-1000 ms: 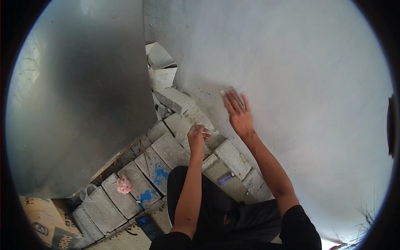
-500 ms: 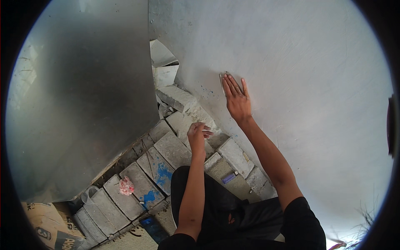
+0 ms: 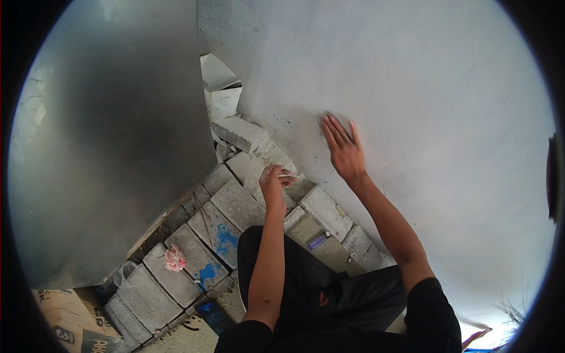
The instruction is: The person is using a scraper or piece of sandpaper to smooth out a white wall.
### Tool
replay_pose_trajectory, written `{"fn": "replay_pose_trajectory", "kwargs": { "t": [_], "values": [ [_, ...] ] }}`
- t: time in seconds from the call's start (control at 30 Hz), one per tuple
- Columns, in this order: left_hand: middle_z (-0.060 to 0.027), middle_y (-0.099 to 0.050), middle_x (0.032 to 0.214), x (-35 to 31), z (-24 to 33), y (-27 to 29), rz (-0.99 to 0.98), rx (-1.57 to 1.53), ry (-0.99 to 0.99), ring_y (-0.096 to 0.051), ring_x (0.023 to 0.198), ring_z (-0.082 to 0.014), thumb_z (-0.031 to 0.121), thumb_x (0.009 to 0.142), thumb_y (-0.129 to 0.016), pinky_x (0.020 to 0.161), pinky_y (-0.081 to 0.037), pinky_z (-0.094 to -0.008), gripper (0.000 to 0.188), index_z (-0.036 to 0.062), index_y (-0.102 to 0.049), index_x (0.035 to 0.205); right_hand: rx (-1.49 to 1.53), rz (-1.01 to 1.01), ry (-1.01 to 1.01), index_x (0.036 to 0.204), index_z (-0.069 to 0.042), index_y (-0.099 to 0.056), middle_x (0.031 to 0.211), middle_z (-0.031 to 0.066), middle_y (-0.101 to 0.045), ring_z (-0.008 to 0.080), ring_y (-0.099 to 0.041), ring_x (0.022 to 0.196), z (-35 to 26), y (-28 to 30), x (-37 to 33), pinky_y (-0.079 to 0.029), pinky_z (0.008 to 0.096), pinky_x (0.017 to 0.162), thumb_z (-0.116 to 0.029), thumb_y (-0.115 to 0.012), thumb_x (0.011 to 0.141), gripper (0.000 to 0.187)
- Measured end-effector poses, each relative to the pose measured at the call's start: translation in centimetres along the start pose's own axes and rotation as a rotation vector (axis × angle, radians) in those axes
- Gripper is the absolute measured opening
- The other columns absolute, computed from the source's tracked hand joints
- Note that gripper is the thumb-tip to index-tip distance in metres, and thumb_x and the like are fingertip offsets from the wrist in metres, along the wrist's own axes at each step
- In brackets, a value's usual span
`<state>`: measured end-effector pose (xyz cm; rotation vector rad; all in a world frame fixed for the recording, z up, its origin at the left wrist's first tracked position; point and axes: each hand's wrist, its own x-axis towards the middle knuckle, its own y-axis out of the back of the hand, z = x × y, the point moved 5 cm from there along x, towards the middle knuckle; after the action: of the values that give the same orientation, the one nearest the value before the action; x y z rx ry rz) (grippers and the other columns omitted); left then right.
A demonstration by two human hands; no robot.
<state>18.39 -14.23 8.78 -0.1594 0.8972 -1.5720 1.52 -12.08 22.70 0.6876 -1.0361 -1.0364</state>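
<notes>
My right hand [image 3: 346,154] lies with its fingers stretched out along the grey plastered wall [image 3: 429,117]. Under its fingertips shows the dark edge of a thin folded sheet, probably sandpaper [image 3: 323,122]; the palm and fingers cover most of it. To the left and nearer, my left hand [image 3: 273,187] hovers above the pavers with bent fingers. Between those fingers sits a thin white stick [image 3: 286,175], which looks like a cigarette.
Grey paving blocks [image 3: 238,203], some stained blue, run along the wall. On them are a crumpled pink-and-white wad [image 3: 175,258], a clear plastic cup [image 3: 125,275] and a purple lighter [image 3: 317,242]. A large smooth panel [image 3: 118,147] stands left; a phone [image 3: 213,316] lies below.
My right hand has slid slightly right and downward along the wall, with the sheet under its fingers. My left hand keeps nearly the same place as the view shifts a little.
</notes>
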Motion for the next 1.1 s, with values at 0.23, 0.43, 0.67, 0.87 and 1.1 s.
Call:
{"fn": "replay_pose_trajectory", "kwargs": {
  "t": [0.23,0.43,0.67,0.87,1.1],
  "values": [
    [-0.0097,-0.061,0.083,0.4,0.7,0.8,0.047,0.017,-0.014,-0.067,0.072,-0.0262,0.021,0.089,-0.057,0.068,-0.049,-0.0341,0.022,0.0017,-0.057,0.100,-0.027,0.071,0.031,0.148,-0.008,-0.038,0.154,0.0022,-0.038,0.0128,-0.032,0.144,1.0,-0.6,2.6,-0.017,0.0430,0.121,-0.007,-0.044,0.090,0.058],
    [-0.0099,-0.060,0.081,0.0,-1.0,0.9,0.054,-0.118,0.073,-0.065,0.067,-0.0235,0.020,0.088,-0.058,0.062,-0.049,-0.0328,0.021,0.0005,-0.059,0.097,-0.024,-0.103,-0.048,0.149,-0.013,-0.039,0.155,-0.0001,-0.038,0.0137,-0.032,0.144,2.4,1.8,-10.9,-0.018,0.0447,0.120,-0.008,-0.045,0.091,0.058],
    [-0.0090,-0.059,0.083,0.1,-0.6,-0.3,0.039,-0.039,0.064,-0.063,0.070,-0.0232,0.020,0.089,-0.057,0.065,-0.049,-0.0334,0.020,0.0017,-0.057,0.097,-0.039,-0.179,-0.125,0.151,-0.014,-0.034,0.157,-0.0024,-0.033,0.0111,-0.029,0.145,2.5,0.0,-12.3,-0.019,0.0433,0.119,-0.013,-0.046,0.094,0.059],
    [-0.0096,-0.059,0.082,0.3,-1.7,-0.5,0.029,0.022,0.084,-0.062,0.069,-0.0223,0.020,0.089,-0.057,0.064,-0.048,-0.0333,0.021,0.0007,-0.057,0.096,-0.170,-0.052,0.012,0.153,-0.011,-0.030,0.160,-0.0009,-0.028,0.0104,-0.023,0.147,-1.8,-5.0,0.4,-0.011,0.0373,0.122,-0.025,-0.050,0.094,0.064],
    [-0.0095,-0.060,0.082,0.8,-2.1,-1.1,0.027,0.048,0.077,-0.062,0.069,-0.0214,0.020,0.089,-0.057,0.064,-0.048,-0.0331,0.020,0.0013,-0.058,0.096,-0.350,-0.079,0.061,0.153,-0.012,-0.027,0.160,-0.0018,-0.026,0.0094,-0.020,0.147,-2.5,-6.8,4.3,-0.007,0.0384,0.124,-0.028,-0.044,0.096,0.062]
  ]
}}
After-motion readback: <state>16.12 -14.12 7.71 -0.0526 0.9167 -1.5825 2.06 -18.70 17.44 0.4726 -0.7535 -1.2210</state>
